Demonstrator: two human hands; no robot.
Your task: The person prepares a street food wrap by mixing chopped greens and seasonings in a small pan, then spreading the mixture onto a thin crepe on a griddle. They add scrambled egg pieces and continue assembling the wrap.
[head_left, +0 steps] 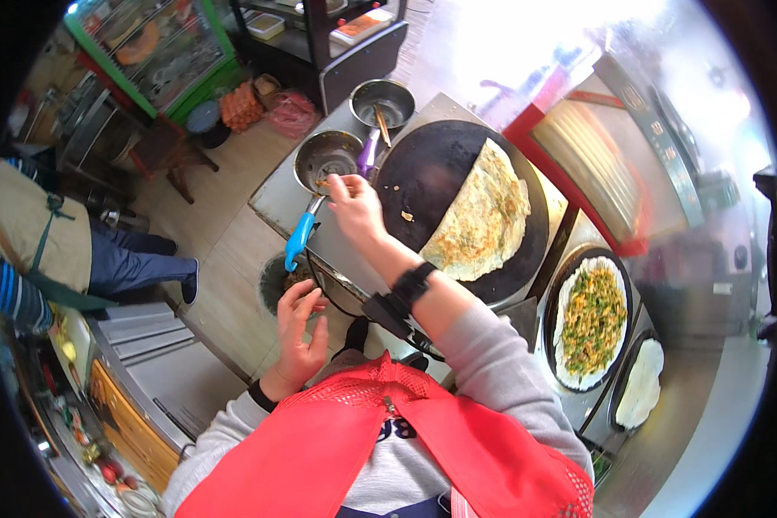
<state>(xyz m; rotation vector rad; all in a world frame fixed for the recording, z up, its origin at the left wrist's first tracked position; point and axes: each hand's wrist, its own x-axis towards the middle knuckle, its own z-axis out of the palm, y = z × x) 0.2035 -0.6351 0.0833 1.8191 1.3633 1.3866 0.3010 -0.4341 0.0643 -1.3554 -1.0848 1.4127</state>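
Observation:
My right hand (356, 207) is closed in a pinch over the near rim of a steel pan (326, 155) with a blue handle (300, 235). Something small and brownish shows at its fingertips, too small to name. Lower and to the left, my left hand (300, 337) hangs in the air, fingers apart and nothing in it. Right of my right hand, a browned pancake (483, 220) folded into a half circle lies on the right part of a round black griddle (423, 164). A few crumbs (406, 216) lie on the bare part of the griddle.
A second steel pan (388, 97) with a purple handle holds a wooden-handled tool. Rightward are a pancake topped with chopped greens (591, 324), a pale flatbread (641, 384) and a red-framed glass case (591, 164). A bin (272, 285) stands below; another person (60, 233) stands left.

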